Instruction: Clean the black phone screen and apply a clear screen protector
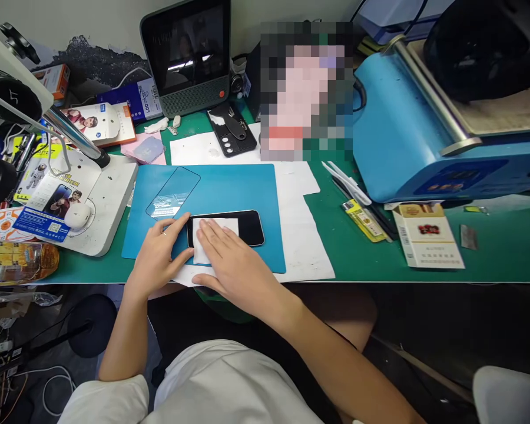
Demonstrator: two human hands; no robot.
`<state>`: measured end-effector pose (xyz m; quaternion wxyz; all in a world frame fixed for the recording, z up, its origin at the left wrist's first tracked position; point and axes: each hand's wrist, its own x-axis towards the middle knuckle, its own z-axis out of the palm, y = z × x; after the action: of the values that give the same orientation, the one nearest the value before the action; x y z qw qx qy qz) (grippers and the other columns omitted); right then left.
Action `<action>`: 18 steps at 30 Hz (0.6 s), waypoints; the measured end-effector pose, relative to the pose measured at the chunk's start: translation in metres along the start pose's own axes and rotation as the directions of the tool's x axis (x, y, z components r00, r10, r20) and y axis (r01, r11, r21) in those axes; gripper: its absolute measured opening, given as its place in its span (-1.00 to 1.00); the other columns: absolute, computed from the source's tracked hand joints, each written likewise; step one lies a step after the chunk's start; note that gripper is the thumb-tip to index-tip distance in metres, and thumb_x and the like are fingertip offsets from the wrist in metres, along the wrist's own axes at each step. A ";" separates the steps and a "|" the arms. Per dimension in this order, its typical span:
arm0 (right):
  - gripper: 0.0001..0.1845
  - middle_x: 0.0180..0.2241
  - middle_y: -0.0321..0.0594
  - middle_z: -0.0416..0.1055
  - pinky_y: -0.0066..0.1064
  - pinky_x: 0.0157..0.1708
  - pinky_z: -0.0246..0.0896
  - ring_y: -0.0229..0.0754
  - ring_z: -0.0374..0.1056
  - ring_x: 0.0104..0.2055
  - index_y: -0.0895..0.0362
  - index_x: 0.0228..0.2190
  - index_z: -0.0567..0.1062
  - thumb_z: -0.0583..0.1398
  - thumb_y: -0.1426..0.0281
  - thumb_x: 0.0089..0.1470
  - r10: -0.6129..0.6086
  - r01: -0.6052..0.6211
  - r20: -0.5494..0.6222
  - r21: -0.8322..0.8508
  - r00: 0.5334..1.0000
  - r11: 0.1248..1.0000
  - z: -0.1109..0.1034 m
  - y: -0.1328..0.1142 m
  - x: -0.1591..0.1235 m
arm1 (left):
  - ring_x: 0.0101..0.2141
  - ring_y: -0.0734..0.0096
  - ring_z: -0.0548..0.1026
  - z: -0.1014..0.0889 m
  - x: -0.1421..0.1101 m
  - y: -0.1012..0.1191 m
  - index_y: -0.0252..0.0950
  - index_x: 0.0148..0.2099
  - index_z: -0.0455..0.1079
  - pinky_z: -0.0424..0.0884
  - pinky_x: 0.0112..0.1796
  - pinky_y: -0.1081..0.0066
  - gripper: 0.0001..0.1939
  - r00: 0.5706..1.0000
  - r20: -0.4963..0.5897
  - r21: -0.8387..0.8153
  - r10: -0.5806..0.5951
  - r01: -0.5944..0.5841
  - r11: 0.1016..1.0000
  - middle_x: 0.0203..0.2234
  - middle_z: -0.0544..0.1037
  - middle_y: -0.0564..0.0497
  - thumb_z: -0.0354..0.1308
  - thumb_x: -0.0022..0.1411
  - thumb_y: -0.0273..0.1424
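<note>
A smartphone (250,228) with a dark screen lies on the blue mat (229,187), face up. Over its left half is a white wipe (202,254), shaped like a folded square. My right hand (229,259) rests on the wipe with its fingers stretched out flat, thumb apart. At the phone's left end, my left hand (159,253) holds it by the corners, index finger at the far one and thumb at the near one. Farther back on the mat, a clear screen protector (174,191) with a black border lies at a slant.
Behind the mat are a black phone back cover (232,129) and a smart display (189,65). A blue machine (393,129) stands at right, near tweezers (347,182) and a cigarette box (428,235). At left are a lamp base (115,200) and a drink bottle (22,262).
</note>
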<state>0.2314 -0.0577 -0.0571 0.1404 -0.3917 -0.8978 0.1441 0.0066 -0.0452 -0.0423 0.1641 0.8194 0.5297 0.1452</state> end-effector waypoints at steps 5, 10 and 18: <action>-0.21 0.49 0.15 0.04 0.08 0.47 0.04 0.10 -0.04 0.55 0.33 0.45 0.13 0.02 0.06 0.46 -0.050 0.048 0.053 0.038 0.997 0.998 -0.013 0.030 -0.006 | 0.23 -0.02 0.38 -0.001 0.001 -0.001 -0.18 0.55 0.07 0.38 0.19 0.04 -0.31 1.000 -0.007 -0.014 0.009 -0.009 1.000 0.27 0.48 -0.18 0.14 0.51 -0.16; -0.20 0.51 0.20 -0.01 0.13 0.50 -0.05 0.16 -0.07 0.56 0.40 0.46 0.06 -0.01 0.09 0.47 0.095 -0.095 0.064 -0.010 0.993 0.995 -0.027 0.064 -0.010 | 0.22 -0.03 0.38 -0.001 0.002 0.000 -0.18 0.54 0.08 0.38 0.20 0.03 -0.31 1.000 -0.001 -0.025 0.002 -0.002 1.000 0.28 0.47 -0.17 0.14 0.50 -0.15; -0.04 0.49 0.34 -0.04 0.06 0.50 -0.04 0.21 -0.07 0.55 0.56 0.42 0.09 0.11 0.00 0.40 -0.038 0.038 0.021 -0.025 0.999 0.999 -0.004 0.012 0.014 | 0.21 -0.01 0.39 0.003 0.001 -0.004 -0.18 0.54 0.08 0.38 0.21 0.02 -0.31 0.999 -0.026 -0.009 0.042 -0.042 0.999 0.31 0.45 -0.16 0.14 0.50 -0.18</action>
<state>0.2320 -0.0390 -0.0563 0.1291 -0.3748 -0.9083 0.1338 0.0047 -0.0427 -0.0465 0.1580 0.8276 0.5138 0.1616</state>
